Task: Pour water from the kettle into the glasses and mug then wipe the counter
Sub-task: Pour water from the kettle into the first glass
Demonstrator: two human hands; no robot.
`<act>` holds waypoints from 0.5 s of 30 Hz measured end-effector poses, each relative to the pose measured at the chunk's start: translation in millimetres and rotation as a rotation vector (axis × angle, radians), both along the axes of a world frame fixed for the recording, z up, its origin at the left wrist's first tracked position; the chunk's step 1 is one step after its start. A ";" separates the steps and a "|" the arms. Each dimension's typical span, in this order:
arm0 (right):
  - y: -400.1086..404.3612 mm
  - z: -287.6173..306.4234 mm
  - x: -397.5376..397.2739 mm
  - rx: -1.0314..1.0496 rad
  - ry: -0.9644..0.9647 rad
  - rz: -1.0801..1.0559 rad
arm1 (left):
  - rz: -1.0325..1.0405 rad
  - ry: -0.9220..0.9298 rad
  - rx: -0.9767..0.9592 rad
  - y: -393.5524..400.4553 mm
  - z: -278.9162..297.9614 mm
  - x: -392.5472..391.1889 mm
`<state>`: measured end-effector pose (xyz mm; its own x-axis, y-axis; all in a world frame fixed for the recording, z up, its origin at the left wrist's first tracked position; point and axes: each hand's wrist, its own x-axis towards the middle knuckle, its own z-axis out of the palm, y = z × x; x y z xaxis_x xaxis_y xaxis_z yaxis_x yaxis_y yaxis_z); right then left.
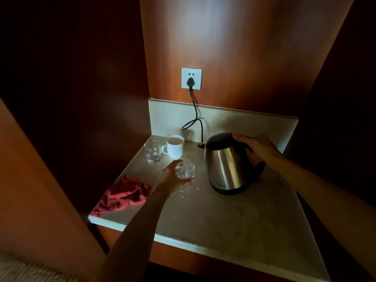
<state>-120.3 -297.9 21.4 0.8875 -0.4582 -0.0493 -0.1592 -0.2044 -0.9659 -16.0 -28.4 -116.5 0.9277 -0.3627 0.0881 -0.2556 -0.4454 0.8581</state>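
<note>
A steel kettle (227, 165) with a black lid and handle stands upright on the pale counter (234, 220). My right hand (258, 148) grips its handle from the right. My left hand (173, 178) wraps around a clear glass (185, 169) just left of the kettle; the glass holds some water. A second clear glass (152, 151) and a white mug (175, 146) with liquid in it stand at the back left. Water drops lie on the counter beside the held glass.
A red cloth (124, 195) lies crumpled at the counter's left front edge. A black cord (195, 112) runs from a wall socket (191, 78) down behind the kettle. Wooden walls close in the niche at the back and on both sides.
</note>
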 end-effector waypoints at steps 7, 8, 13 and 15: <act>14.6 15.3 8.7 -0.279 0.161 0.160 | 0.009 -0.010 -0.007 0.8 -1.5 0.3; 17.1 16.9 10.5 -0.298 0.179 0.176 | 0.010 -0.013 -0.009 0.8 -1.4 0.1; 20.6 17.8 21.0 -0.391 0.251 0.246 | 0.015 -0.021 -0.011 0.7 -2.2 0.4; 20.7 18.6 24.2 -0.411 0.265 0.249 | 0.011 -0.021 -0.012 1.0 -1.6 0.2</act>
<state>-96.2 -277.3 40.0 0.9531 -0.2649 -0.1466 -0.2846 -0.6189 -0.7321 -15.7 -27.4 -118.2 0.9295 -0.3516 0.1117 -0.2688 -0.4379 0.8579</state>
